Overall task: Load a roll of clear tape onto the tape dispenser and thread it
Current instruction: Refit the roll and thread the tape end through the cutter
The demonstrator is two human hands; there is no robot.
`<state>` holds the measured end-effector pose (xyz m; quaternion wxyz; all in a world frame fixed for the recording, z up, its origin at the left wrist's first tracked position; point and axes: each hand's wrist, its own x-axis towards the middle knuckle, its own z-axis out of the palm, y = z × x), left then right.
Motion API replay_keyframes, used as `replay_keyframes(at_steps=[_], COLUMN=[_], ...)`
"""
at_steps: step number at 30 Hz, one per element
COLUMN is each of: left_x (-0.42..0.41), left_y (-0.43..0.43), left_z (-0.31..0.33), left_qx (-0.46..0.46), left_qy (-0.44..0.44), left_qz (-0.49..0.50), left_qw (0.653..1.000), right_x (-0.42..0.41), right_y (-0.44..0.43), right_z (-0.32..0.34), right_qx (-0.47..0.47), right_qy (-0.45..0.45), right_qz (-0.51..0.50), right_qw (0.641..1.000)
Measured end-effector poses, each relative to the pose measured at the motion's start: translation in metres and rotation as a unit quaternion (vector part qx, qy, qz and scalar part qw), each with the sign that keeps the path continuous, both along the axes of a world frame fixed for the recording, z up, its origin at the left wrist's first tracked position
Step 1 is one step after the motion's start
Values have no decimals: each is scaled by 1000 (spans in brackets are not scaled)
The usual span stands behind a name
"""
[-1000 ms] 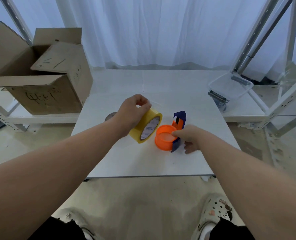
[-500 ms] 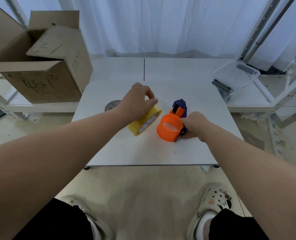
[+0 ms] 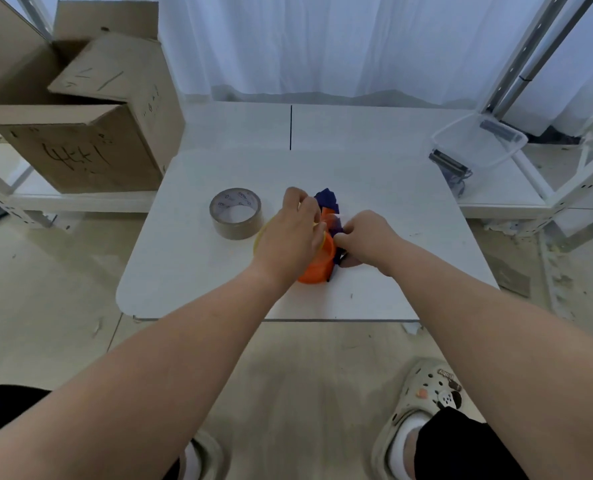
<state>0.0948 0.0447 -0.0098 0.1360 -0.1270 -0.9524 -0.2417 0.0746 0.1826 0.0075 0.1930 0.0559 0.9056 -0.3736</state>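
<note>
While the yellowish tape roll [image 3: 259, 237] meets the orange-and-blue tape dispenser [image 3: 317, 271] mid-table [image 3: 184, 271], the left hand [image 3: 291, 233] curls over that roll, the right hand [image 3: 367, 240] grips the dispenser, and a brown tape roll [image 3: 236, 213] lies flat nearer the left edge.

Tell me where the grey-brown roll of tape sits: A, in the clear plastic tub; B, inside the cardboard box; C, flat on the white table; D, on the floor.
C: the grey-brown roll of tape lies flat on the white table, beside the left hand.
</note>
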Motion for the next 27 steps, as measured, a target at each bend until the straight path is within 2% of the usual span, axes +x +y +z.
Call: replay_keyframes(at_steps=[4, 7, 11, 14, 16, 21, 24, 27], left_x=[3, 2, -5, -5, 1, 2, 1, 2], left_y=[2, 3, -2, -4, -8, -20, -21, -19], left_z=[0, -4, -17, -14, -7, -7, 5, 23], left_qx=[-26, -71, -180, -181, -172, -148, -84, -1], left_qy=[40, 73, 82, 83, 103, 118, 124, 43], left_qz=[-29, -51, -125, -144, -154, -194, -183, -132], left_qw=[998, 994, 972, 969, 967, 962, 972, 990], right_x=[1, 0, -3, -9, -15, -24, -26, -25], right_y=[12, 19, 16, 14, 14, 12, 8, 3], right_z=[1, -2, -10, -14, -17, -20, -19, -10], right_qx=[24, 51, -24, -89, -80, -68, -69, -152], right_qy=[0, -44, -77, -35, -30, -91, -67, -77], right_qz=[8, 10, -36, -63, -56, -41, -68, -111], right_qw=[1000, 998, 996, 993, 995, 993, 993, 979])
